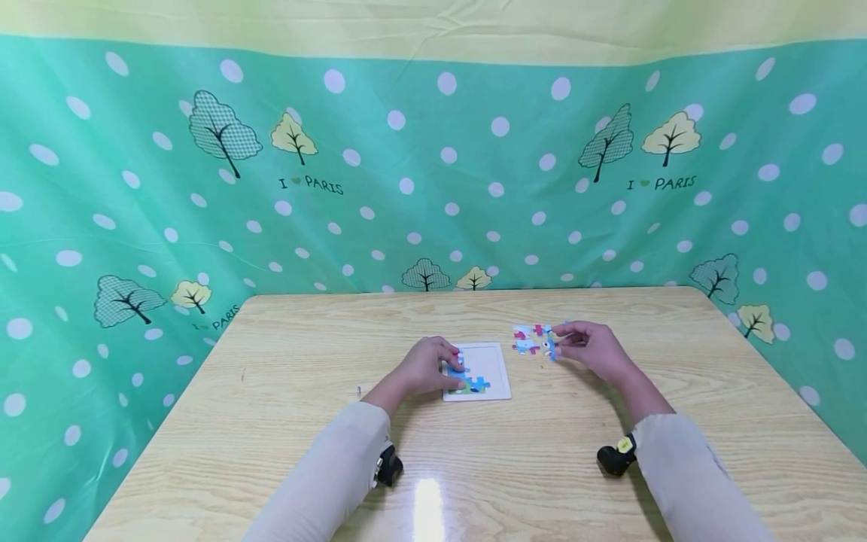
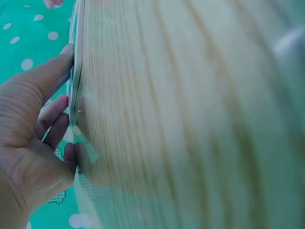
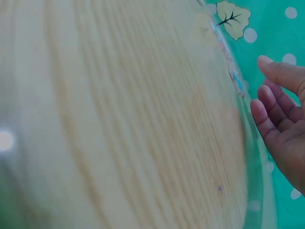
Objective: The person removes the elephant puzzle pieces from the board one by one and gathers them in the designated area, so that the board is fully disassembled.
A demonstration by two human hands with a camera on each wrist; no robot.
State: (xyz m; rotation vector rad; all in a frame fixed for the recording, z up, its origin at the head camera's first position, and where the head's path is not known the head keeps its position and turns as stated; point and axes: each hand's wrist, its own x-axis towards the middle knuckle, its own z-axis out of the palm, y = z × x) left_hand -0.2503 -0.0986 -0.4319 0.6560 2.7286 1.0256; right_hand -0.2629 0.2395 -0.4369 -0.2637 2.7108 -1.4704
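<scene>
A white square puzzle tray (image 1: 499, 373) lies on the table, with joined puzzle pieces (image 1: 477, 385) along its left and lower part. My left hand (image 1: 428, 366) rests on the tray's left side, thumb and fingers spread apart over the pieces. In the left wrist view, the thumb (image 2: 59, 67) touches the tray, seen edge-on. To the right of the tray lie several loose puzzle pieces (image 1: 525, 340), coloured pink, white and blue. Right beside them is my right hand (image 1: 593, 348), with a gap between thumb and fingers. In the right wrist view, that hand (image 3: 286, 109) holds nothing visible.
The wooden table (image 1: 305, 436) carries a tiny dark bit (image 1: 359, 391) left of the tray. Behind the table hangs a green dotted cloth (image 1: 474, 203). A black wrist camera (image 1: 389, 465) sits at the left sleeve and another black camera (image 1: 615, 458) at the right.
</scene>
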